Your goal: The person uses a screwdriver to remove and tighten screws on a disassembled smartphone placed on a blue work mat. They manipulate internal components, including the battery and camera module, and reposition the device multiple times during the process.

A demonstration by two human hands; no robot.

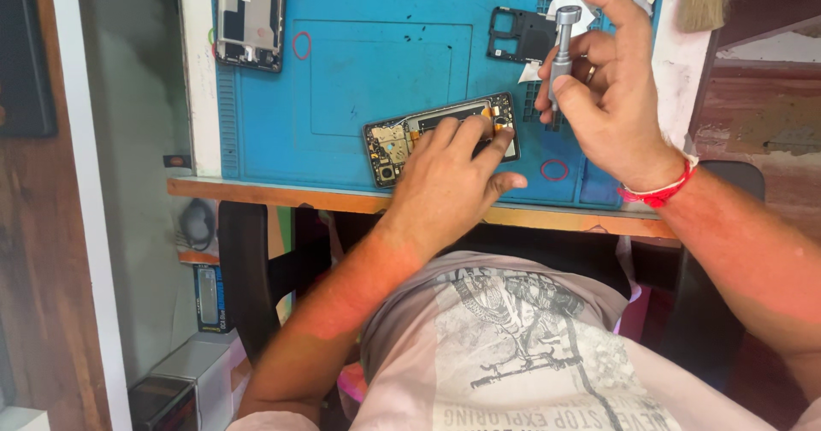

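While left hand (445, 183) fingers press opened phone (440, 136) | right hand (611, 97) fingers clasp screwdriver (560, 50)

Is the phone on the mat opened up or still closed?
Opened: the phone lies with its back cover off, circuit board and orange cables showing under the left hand.

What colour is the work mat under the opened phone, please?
The work mat is blue, seen in the head view.

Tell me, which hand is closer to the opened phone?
Left. The left hand rests on the opened phone; the right hand holds a screwdriver just beyond its right end.
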